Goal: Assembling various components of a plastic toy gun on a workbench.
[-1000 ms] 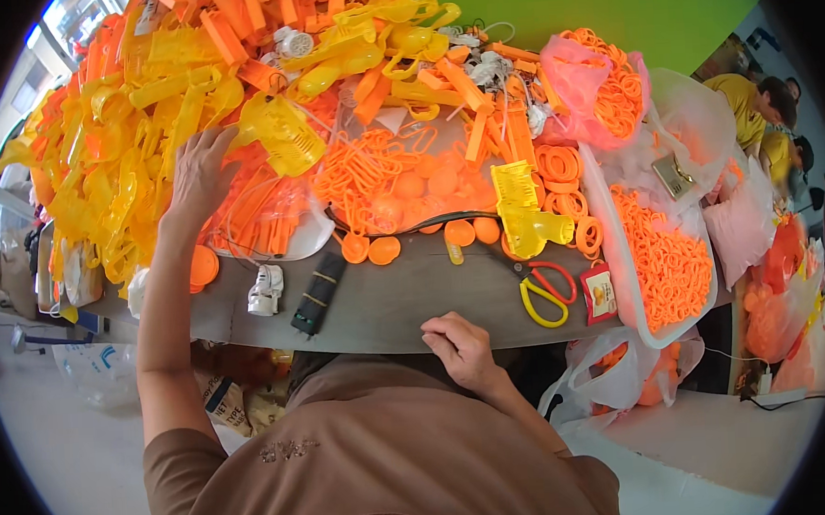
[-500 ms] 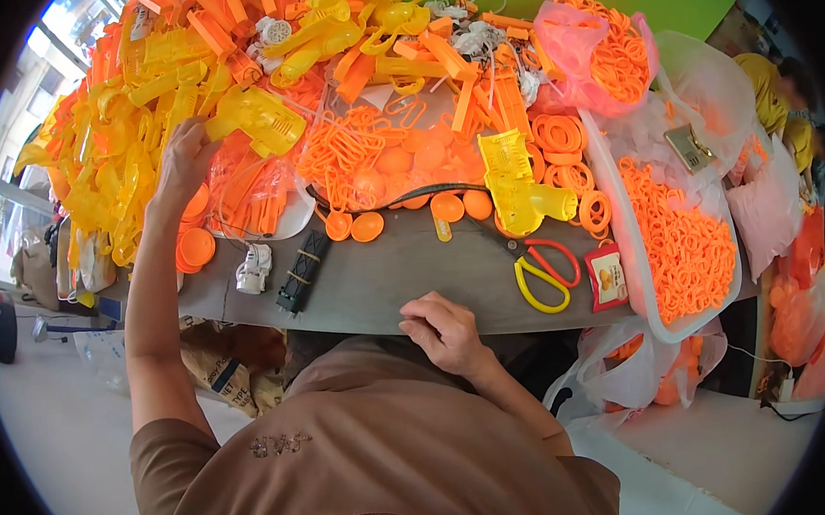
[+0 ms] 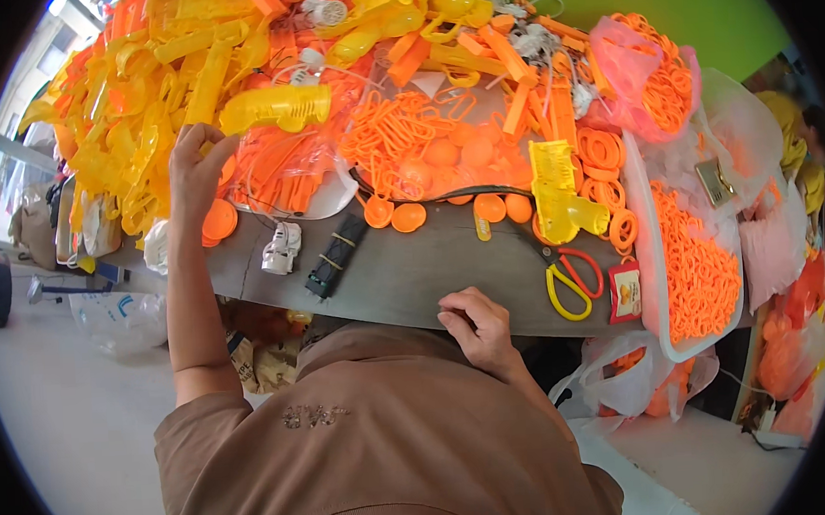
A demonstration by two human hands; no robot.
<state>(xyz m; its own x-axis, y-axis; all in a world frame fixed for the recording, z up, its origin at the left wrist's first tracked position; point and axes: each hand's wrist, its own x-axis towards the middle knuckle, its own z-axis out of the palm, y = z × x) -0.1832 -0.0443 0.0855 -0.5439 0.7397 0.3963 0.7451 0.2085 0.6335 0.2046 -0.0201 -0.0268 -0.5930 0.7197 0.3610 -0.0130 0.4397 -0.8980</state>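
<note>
Over the left part of the table, my left hand (image 3: 195,166) pinches one end of a translucent yellow plastic shell (image 3: 279,109) with vent slots. The shell points to the right, level, beside a big heap of similar yellow housings (image 3: 144,113). Near the table's front edge my right hand (image 3: 480,327) rests with its fingers curled in, and nothing shows in them. Another yellow shell (image 3: 564,203), shaped like a pistol grip, lies at the right of the table. Scissors (image 3: 572,282) with red and yellow handles lie below it.
A black bundle tied with bands (image 3: 336,254) and a white small part (image 3: 282,248) lie on the grey table (image 3: 413,276). Orange rings (image 3: 693,261) fill a clear bin on the right. Orange hooks (image 3: 401,132), round caps (image 3: 409,218) and a red packet (image 3: 624,292) lie about.
The yellow shell in my left hand has turned from slanting downward to level. The view has shifted, so the table sits further right. My right hand stays near the front edge.
</note>
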